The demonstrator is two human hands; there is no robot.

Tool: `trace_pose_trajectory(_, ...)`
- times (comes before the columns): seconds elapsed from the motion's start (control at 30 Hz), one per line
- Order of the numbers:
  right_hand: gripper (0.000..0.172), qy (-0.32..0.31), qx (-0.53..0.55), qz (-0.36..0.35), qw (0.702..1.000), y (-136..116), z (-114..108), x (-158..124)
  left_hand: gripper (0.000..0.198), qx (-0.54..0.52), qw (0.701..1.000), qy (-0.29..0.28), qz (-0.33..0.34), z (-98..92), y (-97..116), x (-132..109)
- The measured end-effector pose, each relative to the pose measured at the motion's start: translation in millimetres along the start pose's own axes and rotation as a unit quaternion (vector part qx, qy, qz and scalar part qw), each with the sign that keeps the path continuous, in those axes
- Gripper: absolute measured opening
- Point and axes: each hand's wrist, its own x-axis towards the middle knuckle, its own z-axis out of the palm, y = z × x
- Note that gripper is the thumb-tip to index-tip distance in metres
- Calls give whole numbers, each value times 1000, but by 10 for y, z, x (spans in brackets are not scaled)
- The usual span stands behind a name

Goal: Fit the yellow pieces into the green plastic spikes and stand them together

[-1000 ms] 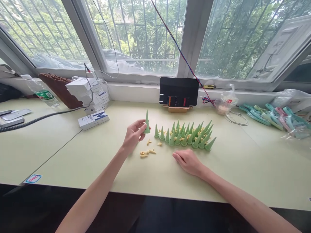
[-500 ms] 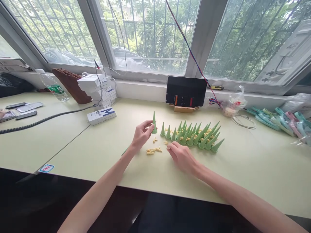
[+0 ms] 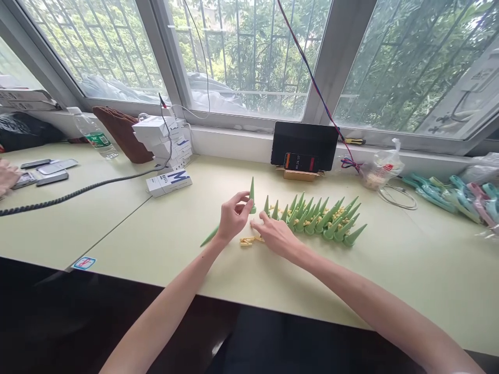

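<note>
My left hand (image 3: 234, 215) pinches a green pointed cone (image 3: 252, 192) and holds it upright, its round base downward. Close by on the right, my right hand (image 3: 276, 235) is low over the table with its fingers drawn together; what lies between the fingertips is too small to make out. Small yellow peg-like pieces (image 3: 246, 242) lie on the table below the hands, partly covered by my right fingers. Several more green cones (image 3: 329, 221) stand crowded together to the right, with yellow pieces among them. Behind my left wrist lies a long green pointed piece (image 3: 209, 237).
A black tablet (image 3: 306, 137) with a phone (image 3: 300, 162) in front stands by the window. White boxes (image 3: 169, 182), a coiled cable (image 3: 97, 183) and a bottle (image 3: 97, 139) are on the left. Another person's hand (image 3: 8, 176) shows at the left edge. Bagged coloured items (image 3: 452, 192) lie right.
My right hand has moved left and slightly up, closer to my left hand and over the loose yellow pieces. The cone stays in my left hand. The view has shifted slightly.
</note>
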Motion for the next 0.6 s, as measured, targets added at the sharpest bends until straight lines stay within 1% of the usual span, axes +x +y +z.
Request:
trace_pose_trajectory(0.1, 48, 0, -5, 2, 1000, 22, 48, -55, 27, -6, 1000, -5, -1, 3, 14, -7)
trace_pose_trajectory(0.23, 34, 19, 11, -2, 1000, 65, 94, -200, 28, -16, 1000, -3, 1, 5, 42, -26)
trace_pose_trajectory(0.37, 37, 26, 23, -6, 999, 118, 126, -370, 26, -17, 1000, -8, 21, 5, 54, -46)
trace_pose_trajectory(0.5, 31, 53, 36, -20, 998, 180, 167, -542, 21, -6, 997, -43, 70, 37, 39, -110)
trace_pose_trajectory(0.6, 24, 64, 47, -38, 996, 253, 202, -677, 19, -3, 991, -82, 107, 123, 21, -223)
